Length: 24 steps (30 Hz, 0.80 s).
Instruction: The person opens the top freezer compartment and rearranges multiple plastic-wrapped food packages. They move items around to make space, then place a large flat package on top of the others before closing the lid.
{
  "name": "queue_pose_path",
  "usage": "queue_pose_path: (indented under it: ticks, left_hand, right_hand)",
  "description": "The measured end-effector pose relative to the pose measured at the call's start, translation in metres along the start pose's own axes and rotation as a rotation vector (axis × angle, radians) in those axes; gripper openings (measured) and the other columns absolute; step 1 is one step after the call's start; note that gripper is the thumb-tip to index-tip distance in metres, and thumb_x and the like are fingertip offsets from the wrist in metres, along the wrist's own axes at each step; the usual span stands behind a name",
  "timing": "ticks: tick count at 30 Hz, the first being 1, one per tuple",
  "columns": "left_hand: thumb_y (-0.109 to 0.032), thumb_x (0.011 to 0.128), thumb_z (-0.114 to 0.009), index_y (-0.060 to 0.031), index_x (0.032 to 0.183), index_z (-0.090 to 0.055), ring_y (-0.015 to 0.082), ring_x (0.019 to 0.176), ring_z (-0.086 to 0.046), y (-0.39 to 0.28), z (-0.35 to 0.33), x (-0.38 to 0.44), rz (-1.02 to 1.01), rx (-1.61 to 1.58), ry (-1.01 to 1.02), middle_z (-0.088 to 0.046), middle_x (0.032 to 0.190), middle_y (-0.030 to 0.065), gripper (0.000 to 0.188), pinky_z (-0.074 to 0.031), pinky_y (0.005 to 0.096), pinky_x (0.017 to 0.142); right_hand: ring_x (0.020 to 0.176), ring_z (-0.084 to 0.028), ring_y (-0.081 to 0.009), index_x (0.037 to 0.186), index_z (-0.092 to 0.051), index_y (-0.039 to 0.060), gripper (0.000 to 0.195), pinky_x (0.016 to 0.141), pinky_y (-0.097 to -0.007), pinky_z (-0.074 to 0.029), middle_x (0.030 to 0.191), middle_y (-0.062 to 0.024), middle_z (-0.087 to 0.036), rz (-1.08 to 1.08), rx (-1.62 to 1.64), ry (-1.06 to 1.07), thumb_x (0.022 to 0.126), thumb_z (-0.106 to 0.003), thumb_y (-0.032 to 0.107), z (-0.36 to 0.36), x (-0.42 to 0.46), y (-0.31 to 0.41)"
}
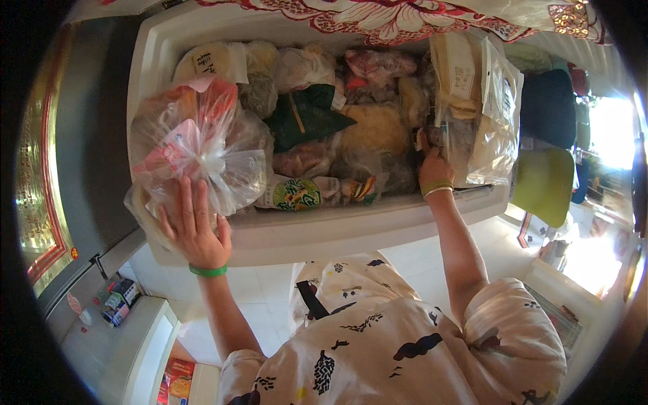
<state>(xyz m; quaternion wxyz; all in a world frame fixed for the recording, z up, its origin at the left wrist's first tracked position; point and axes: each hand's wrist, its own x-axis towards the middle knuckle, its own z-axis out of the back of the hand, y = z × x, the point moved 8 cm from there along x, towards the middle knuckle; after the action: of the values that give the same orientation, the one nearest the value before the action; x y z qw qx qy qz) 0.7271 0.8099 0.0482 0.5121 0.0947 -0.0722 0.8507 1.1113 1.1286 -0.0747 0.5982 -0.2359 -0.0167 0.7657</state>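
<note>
Before me is a white chest freezer (354,234) packed with bagged food. My left hand (196,230), with a green wristband, lies palm down with fingers spread against a large knotted clear plastic bag (223,174) at the left end. Red and pink packaging shows inside that bag. My right hand (434,169) reaches into the right end, index finger extended toward a small dark packet (434,135). Whether it grips the packet is hidden. Just right of it stand clear-wrapped flat tan packages (458,76). Between my hands lie a dark green package (309,119) and a bag of yellowish food (373,129).
An embroidered red-and-white cloth (395,20) hangs over the freezer's far edge. At right are a dark chair (549,109) and a yellow-green chair (544,185). A grey-topped cabinet (109,349) with small boxes stands at lower left. White floor tiles (243,298) show below.
</note>
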Motion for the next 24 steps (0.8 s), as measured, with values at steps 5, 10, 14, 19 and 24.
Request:
queue_pose_path:
  ticks: [5,10,14,19,24]
  left_hand:
    - [-0.023,0.08,-0.061,-0.0155,0.146,-0.052,0.0266,0.143,-0.042,0.002,0.0,-0.001,0.006,-0.011,-0.015,-0.041,0.157,0.0072,0.066,-0.019,0.0543,0.12]
    - [-0.023,0.083,-0.06,-0.0159,0.146,-0.052,0.0257,0.142,-0.043,0.002,0.003,0.001,0.004,-0.022,-0.034,-0.043,0.156,0.0062,0.064,-0.02,0.0537,0.12]
    - [-0.023,0.084,-0.058,-0.0158,0.146,-0.051,0.0258,0.142,-0.043,0.002,0.002,0.0,0.015,-0.016,-0.018,-0.043,0.156,0.006,0.063,-0.019,0.0527,0.12]
    - [-0.024,0.087,-0.054,-0.0153,0.146,-0.052,0.0254,0.142,-0.042,0.002,0.003,0.0,0.021,-0.031,-0.025,-0.043,0.156,0.0061,0.059,-0.017,0.0524,0.121]
    - [-0.025,0.089,-0.052,-0.0149,0.145,-0.053,0.0249,0.143,-0.042,0.004,0.0,0.001,0.025,-0.024,-0.001,-0.043,0.156,0.0065,0.057,-0.017,0.0525,0.121]
  right_hand:
    - [0.088,-0.072,-0.0397,0.155,-0.021,0.016,0.087,0.073,-0.0505,-0.059,0.099,-0.0224,-0.071,0.109,-0.043,0.042,0.086,-0.073,0.029,-0.003,-0.001,0.0]
    - [0.087,-0.07,-0.0391,0.16,-0.01,0.0319,0.095,0.073,-0.0503,-0.058,0.113,-0.021,-0.066,0.072,-0.065,0.107,0.087,-0.07,0.026,-0.025,0.01,-0.009]
    - [0.1,-0.066,-0.0386,0.156,-0.027,0.0225,0.076,0.079,-0.0492,-0.057,0.111,-0.0217,-0.065,0.175,-0.083,-0.031,0.09,-0.065,0.024,-0.004,0.014,0.01]
    - [0.11,-0.063,-0.0386,0.14,-0.045,-0.0004,0.056,0.088,-0.051,-0.055,0.122,-0.0265,-0.061,0.335,-0.056,-0.374,0.092,-0.061,0.026,0.04,0.049,0.052]
    - [0.115,-0.062,-0.0406,0.142,-0.038,-0.0025,0.066,0.095,-0.0534,-0.051,0.133,-0.0299,-0.054,-0.035,0.172,-0.116,0.094,-0.061,0.037,0.022,0.127,0.065]
